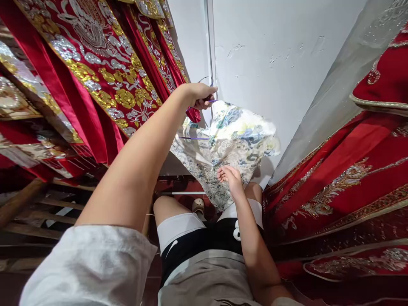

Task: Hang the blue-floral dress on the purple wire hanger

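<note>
My left hand [203, 96] is raised in front of the wall, its fingers closed round a thin purple clothes hanger [194, 138]. A white garment [244, 127] with a blue, green and yellow floral print hangs from the hanger, its lower end reaching down between my knees. Lower, in front of the cloth, is my right hand [230, 175]. Its fingers are curled together; whether they pinch a bit of the fabric cannot be made out.
Red costumes with gold and silver embroidery [124, 91] hang close at the left. More red embroidered clothing [347, 178] crowds the right side. Ahead is a white wall [270, 46] with a vertical conduit [210, 38]. Wooden slats [47, 212] stand low at the left.
</note>
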The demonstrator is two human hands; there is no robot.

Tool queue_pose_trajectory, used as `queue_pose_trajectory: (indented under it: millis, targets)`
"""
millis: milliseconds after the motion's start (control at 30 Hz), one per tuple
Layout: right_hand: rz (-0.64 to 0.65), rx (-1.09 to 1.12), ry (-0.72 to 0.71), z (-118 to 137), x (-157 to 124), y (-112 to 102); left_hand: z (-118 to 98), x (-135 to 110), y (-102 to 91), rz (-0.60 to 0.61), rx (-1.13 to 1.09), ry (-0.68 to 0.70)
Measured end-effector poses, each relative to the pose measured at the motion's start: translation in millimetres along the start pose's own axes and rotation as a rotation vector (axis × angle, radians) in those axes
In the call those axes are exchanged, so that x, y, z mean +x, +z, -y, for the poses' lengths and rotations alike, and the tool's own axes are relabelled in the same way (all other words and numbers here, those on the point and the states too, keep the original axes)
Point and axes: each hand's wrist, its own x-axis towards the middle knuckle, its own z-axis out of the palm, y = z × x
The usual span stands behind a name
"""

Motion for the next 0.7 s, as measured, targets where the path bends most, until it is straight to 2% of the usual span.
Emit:
queue_pose_trajectory:
  millis: [67,100,167,267,367,467,633,700]
  targets:
    - [0.000,0.000,0.014,-3.3,0.6,1.7,6.5,-5.2,10.3,0.099,-0.001,-0.117]
    - [-0.002,-0.001,0.019,-4.9,1.2,1.8,9.9,-7.2,17.6,0.100,-0.009,-0.150]
    - [-0.020,-0.016,0.019,-8.5,3.3,-0.2,17.3,-10.3,32.4,0.006,-0.030,-0.122]
    - [-0.069,-0.073,0.009,-16.8,9.4,-6.5,29.7,-15.7,46.4,-0.100,-0.024,0.023]
    - [-0.107,-0.168,0.071,-28.9,17.7,-11.5,39.2,-24.5,48.9,-0.192,0.027,0.117]
    - [-0.122,-0.306,0.125,-41.6,26.9,-10.2,42.2,-32.4,47.6,-0.272,0.078,0.141]
    - [-0.004,-0.653,0.141,-51.3,46.2,6.0,37.8,-31.7,50.8,-0.271,0.170,0.086]
    - [-0.006,-0.724,0.158,-48.7,54.3,14.5,35.8,-29.7,53.5,-0.293,0.231,0.060]
